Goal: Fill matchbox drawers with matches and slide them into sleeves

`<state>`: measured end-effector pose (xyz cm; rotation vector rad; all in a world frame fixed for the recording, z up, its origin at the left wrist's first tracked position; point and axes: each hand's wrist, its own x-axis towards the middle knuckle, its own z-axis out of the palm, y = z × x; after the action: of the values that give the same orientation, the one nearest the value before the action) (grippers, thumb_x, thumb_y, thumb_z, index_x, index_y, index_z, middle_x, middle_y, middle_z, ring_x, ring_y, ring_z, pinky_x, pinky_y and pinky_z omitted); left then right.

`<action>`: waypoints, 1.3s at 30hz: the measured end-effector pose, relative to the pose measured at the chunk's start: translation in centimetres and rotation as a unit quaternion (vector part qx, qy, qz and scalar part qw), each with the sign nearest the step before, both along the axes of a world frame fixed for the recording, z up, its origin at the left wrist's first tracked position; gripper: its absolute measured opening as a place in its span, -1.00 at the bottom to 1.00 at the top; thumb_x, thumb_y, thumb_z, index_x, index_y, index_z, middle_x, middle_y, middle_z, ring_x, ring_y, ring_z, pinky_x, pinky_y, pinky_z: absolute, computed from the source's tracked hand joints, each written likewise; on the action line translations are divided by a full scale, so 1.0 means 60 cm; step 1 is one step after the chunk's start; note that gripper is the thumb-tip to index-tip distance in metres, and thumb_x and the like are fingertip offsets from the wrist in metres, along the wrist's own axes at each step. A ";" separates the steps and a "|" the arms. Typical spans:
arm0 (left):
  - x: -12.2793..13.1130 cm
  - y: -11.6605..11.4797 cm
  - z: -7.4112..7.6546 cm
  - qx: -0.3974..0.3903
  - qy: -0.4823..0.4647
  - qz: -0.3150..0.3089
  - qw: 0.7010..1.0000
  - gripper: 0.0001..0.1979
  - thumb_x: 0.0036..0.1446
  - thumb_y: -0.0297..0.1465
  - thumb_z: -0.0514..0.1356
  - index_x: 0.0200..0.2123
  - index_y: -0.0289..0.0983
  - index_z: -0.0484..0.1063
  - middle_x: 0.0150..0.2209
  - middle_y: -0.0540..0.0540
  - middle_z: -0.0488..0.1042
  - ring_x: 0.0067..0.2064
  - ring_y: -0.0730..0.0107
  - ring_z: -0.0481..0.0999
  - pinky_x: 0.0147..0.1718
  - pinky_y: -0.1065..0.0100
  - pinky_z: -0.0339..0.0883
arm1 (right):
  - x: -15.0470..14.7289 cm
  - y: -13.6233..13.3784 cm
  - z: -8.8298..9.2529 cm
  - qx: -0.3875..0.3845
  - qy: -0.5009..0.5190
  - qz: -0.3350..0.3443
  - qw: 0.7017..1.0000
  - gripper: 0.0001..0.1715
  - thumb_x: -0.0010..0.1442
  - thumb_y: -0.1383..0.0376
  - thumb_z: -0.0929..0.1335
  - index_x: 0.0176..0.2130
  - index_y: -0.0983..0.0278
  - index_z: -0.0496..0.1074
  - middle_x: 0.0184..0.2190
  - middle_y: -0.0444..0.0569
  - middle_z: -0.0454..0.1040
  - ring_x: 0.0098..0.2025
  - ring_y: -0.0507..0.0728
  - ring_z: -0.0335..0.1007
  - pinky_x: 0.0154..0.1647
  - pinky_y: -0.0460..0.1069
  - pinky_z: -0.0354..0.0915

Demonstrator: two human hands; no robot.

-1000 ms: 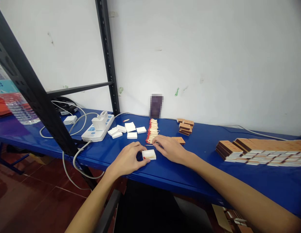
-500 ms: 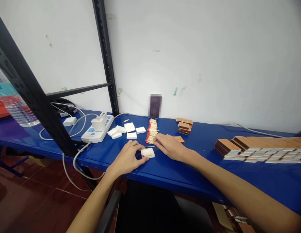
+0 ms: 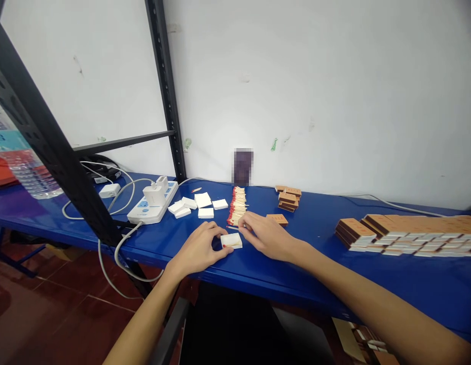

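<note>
My left hand [image 3: 203, 246] grips a small white matchbox tray [image 3: 235, 242] between thumb and fingers at its left end. Inside the tray, at least one red-tipped match shows; the exact number is too small to make out. Just beyond it, my right hand [image 3: 263, 230] has thumb and forefinger pinched together at the end of a single matchstick [image 3: 232, 227]. A long row of red-headed matches [image 3: 239, 203] runs back from there toward the wall, heads to the left.
Several white trays [image 3: 206, 213] lie left of the matches, beside a power strip [image 3: 159, 208] with cables. Brown matchbox sleeves [image 3: 288, 197] sit behind my right hand. Stacked matchboxes [image 3: 418, 230] line the right side. A black shelf post [image 3: 56, 126] rises at the left.
My right hand has drawn slightly back from the match row toward me, its fingertips now at the loose matchstick. My left hand and the tray have hardly moved.
</note>
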<state>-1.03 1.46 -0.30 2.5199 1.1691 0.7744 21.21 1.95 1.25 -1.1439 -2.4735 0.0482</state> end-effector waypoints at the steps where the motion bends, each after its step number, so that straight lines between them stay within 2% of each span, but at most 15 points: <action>1: 0.000 0.000 0.000 0.001 0.001 0.000 1.000 -0.72 0.13 -0.19 0.24 -0.13 -0.20 0.50 -0.26 -0.06 0.44 -0.17 0.22 0.43 -0.17 0.25 0.30 | -0.002 -0.003 0.002 0.000 -0.010 0.014 1.000 -0.81 0.38 0.27 0.16 -0.24 0.25 0.28 -0.27 -0.05 0.46 -0.32 0.06 0.34 -0.30 -0.03 0.13; 3: 0.000 -0.001 0.001 -0.003 0.003 0.001 1.000 -0.71 0.14 -0.18 0.24 -0.14 -0.20 0.50 -0.25 -0.06 0.44 -0.17 0.23 0.44 -0.18 0.26 0.30 | -0.001 -0.003 0.002 0.004 -0.038 0.012 0.999 -0.79 0.38 0.28 0.16 -0.25 0.26 0.31 -0.33 -0.07 0.48 -0.36 0.06 0.34 -0.24 -0.01 0.12; 5: 0.000 -0.001 0.002 -0.011 0.004 0.005 1.000 -0.72 0.14 -0.18 0.24 -0.14 -0.20 0.50 -0.24 -0.06 0.44 -0.17 0.23 0.45 -0.19 0.27 0.31 | 0.004 0.006 0.001 0.018 -0.058 -0.046 0.997 -0.76 0.38 0.28 0.16 -0.24 0.26 0.35 -0.42 -0.08 0.48 -0.39 0.09 0.34 -0.23 0.01 0.10; 7: 0.000 -0.002 0.003 -0.017 0.005 0.003 1.000 -0.72 0.15 -0.19 0.23 -0.14 -0.20 0.50 -0.23 -0.06 0.44 -0.17 0.24 0.46 -0.19 0.28 0.32 | 0.013 0.017 -0.002 0.012 -0.071 -0.114 0.991 -0.76 0.37 0.27 0.17 -0.23 0.25 0.38 -0.46 -0.07 0.48 -0.40 0.12 0.35 -0.32 -0.01 0.07; 9: 0.000 -0.002 0.004 -0.019 0.004 0.001 1.000 -0.72 0.15 -0.19 0.23 -0.13 -0.20 0.50 -0.22 -0.06 0.44 -0.18 0.26 0.46 -0.20 0.29 0.32 | 0.020 0.026 -0.004 -0.011 -0.079 -0.148 0.986 -0.77 0.35 0.25 0.19 -0.23 0.24 0.40 -0.45 -0.05 0.49 -0.39 0.13 0.38 -0.42 -0.03 0.01; 11: 0.000 -0.002 0.005 -0.023 0.004 0.001 1.000 -0.73 0.15 -0.20 0.24 -0.12 -0.19 0.50 -0.22 -0.06 0.44 -0.19 0.27 0.46 -0.19 0.29 0.32 | 0.024 0.031 -0.007 -0.035 -0.079 -0.146 0.985 -0.77 0.34 0.25 0.20 -0.24 0.23 0.40 -0.40 -0.04 0.51 -0.36 0.13 0.41 -0.44 -0.04 0.00; 14: 0.000 -0.001 0.006 -0.028 0.009 0.001 1.000 -0.73 0.14 -0.20 0.24 -0.13 -0.19 0.50 -0.21 -0.05 0.44 -0.18 0.27 0.46 -0.17 0.29 0.31 | 0.024 0.035 -0.012 -0.046 -0.072 -0.133 0.987 -0.77 0.35 0.28 0.20 -0.27 0.24 0.39 -0.29 -0.01 0.53 -0.27 0.13 0.43 -0.37 -0.05 0.07; 17: 0.000 -0.001 0.007 -0.028 0.014 0.002 1.000 -0.72 0.15 -0.19 0.23 -0.12 -0.18 0.50 -0.22 -0.05 0.44 -0.18 0.27 0.46 -0.17 0.29 0.31 | 0.023 0.032 -0.011 -0.054 -0.081 -0.120 0.988 -0.76 0.36 0.30 0.16 -0.27 0.27 0.36 -0.24 0.02 0.50 -0.26 0.12 0.41 -0.31 -0.04 0.11; 20: 0.001 -0.001 0.006 -0.029 0.013 0.005 0.999 -0.72 0.15 -0.18 0.23 -0.12 -0.18 0.50 -0.21 -0.05 0.44 -0.18 0.27 0.46 -0.19 0.31 0.32 | 0.020 0.017 -0.003 -0.059 -0.080 -0.080 0.992 -0.80 0.34 0.32 0.17 -0.26 0.27 0.34 -0.25 0.01 0.49 -0.32 0.09 0.37 -0.31 -0.04 0.12; 26: 0.001 -0.002 0.004 -0.005 0.023 -0.001 1.000 -0.72 0.17 -0.18 0.21 -0.12 -0.19 0.49 -0.22 -0.05 0.43 -0.17 0.26 0.45 -0.16 0.29 0.30 | -0.003 -0.020 0.007 -0.069 -0.012 0.000 0.998 -0.84 0.32 0.26 0.22 -0.21 0.25 0.36 -0.41 -0.09 0.43 -0.41 0.04 0.32 -0.38 -0.07 0.08; 28: 0.001 -0.001 0.004 -0.004 0.022 -0.003 1.000 -0.72 0.17 -0.19 0.21 -0.12 -0.19 0.49 -0.22 -0.05 0.43 -0.17 0.27 0.45 -0.17 0.29 0.30 | -0.004 -0.017 0.002 -0.072 -0.003 -0.002 0.997 -0.82 0.33 0.25 0.22 -0.18 0.26 0.37 -0.44 -0.11 0.41 -0.42 0.04 0.31 -0.38 -0.07 0.08; 31: 0.001 -0.001 0.004 -0.007 0.021 -0.003 1.000 -0.73 0.17 -0.20 0.22 -0.12 -0.19 0.49 -0.22 -0.05 0.43 -0.17 0.27 0.45 -0.18 0.30 0.31 | 0.004 0.003 -0.011 -0.062 0.024 -0.041 0.997 -0.81 0.34 0.26 0.21 -0.15 0.28 0.36 -0.44 -0.09 0.41 -0.41 0.06 0.31 -0.38 -0.07 0.09; 36: 0.001 -0.001 0.005 -0.009 0.022 -0.006 1.000 -0.73 0.17 -0.20 0.22 -0.12 -0.19 0.49 -0.22 -0.04 0.43 -0.16 0.27 0.44 -0.18 0.30 0.30 | 0.018 0.037 -0.033 -0.023 0.011 -0.084 0.996 -0.86 0.33 0.29 0.23 -0.22 0.28 0.35 -0.32 -0.02 0.43 -0.31 0.09 0.33 -0.30 -0.05 0.15; 39: 0.000 -0.001 0.005 -0.010 0.021 -0.008 1.000 -0.73 0.16 -0.20 0.23 -0.12 -0.18 0.49 -0.22 -0.04 0.44 -0.15 0.27 0.44 -0.17 0.30 0.30 | 0.017 0.044 -0.037 -0.022 -0.012 -0.094 0.995 -0.84 0.33 0.32 0.22 -0.28 0.28 0.35 -0.32 -0.01 0.43 -0.30 0.10 0.33 -0.28 -0.04 0.16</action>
<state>-1.02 1.38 0.01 2.5372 1.1622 0.7060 22.21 4.61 -0.97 -1.3991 -2.3841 0.0333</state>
